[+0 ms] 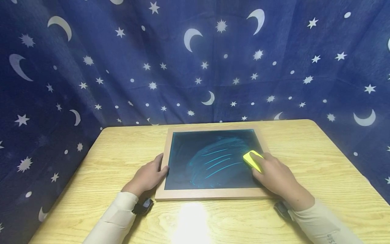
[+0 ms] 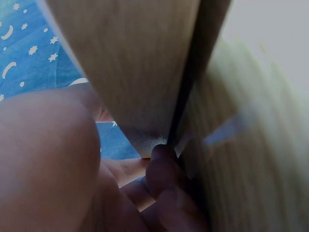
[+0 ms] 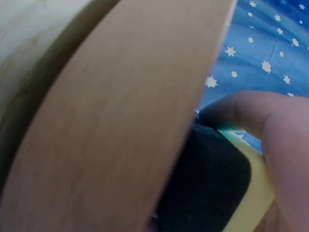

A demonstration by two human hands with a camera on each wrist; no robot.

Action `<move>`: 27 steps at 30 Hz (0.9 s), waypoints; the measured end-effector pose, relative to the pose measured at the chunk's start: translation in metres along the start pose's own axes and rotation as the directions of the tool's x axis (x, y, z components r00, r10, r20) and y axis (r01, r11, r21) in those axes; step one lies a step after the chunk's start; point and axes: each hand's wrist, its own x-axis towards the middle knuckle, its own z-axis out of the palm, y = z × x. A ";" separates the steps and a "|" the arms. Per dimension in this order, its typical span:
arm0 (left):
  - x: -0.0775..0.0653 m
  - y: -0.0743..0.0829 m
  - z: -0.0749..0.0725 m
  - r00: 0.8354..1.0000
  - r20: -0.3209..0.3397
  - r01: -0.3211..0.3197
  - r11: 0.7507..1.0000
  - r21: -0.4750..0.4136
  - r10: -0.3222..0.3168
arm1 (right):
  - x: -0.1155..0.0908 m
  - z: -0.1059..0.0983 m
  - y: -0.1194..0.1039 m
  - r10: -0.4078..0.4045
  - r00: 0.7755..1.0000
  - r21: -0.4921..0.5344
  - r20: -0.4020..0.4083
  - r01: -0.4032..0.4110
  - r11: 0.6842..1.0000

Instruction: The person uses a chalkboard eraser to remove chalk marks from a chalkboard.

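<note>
- My left hand (image 1: 148, 174) is closed over the left side of the chalkboard's wooden frame (image 1: 210, 194), thumb on top and fingers round the outer edge; I'd say this braces it against sliding.
- My right hand (image 1: 275, 174) has the yellow eraser (image 1: 253, 160) pinched, its fingers drawn in around the sides. The eraser is over the right part of the chalkboard (image 1: 210, 159), dark face turned down, probably so that side meets the slate. How hard it presses, I cannot tell.
- The board lies flat on the table (image 1: 310, 152), long side towards me, likely so both my hands reach it comfortably.
- Blue chalk lines (image 1: 217, 159) slant across the middle, with cloudy smears around them.
- In the way: my right hand covers part of the frame's right side, and in the right wrist view the frame hides some of the eraser.
- Beyond hangs a blue cloth (image 1: 170, 44) with moons and stars; a glare (image 1: 192, 223) whitens the near tabletop.
</note>
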 end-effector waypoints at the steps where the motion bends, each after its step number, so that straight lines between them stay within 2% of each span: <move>1: 0.000 0.000 0.000 1.000 0.001 0.000 1.000 0.001 0.000 | 0.000 0.000 0.000 -0.003 1.000 -0.004 -0.001 0.003 1.000; 27: 0.000 0.000 0.000 1.000 0.005 -0.008 1.000 -0.007 0.008 | -0.002 0.002 -0.006 -0.070 0.997 -0.070 -0.044 0.066 0.995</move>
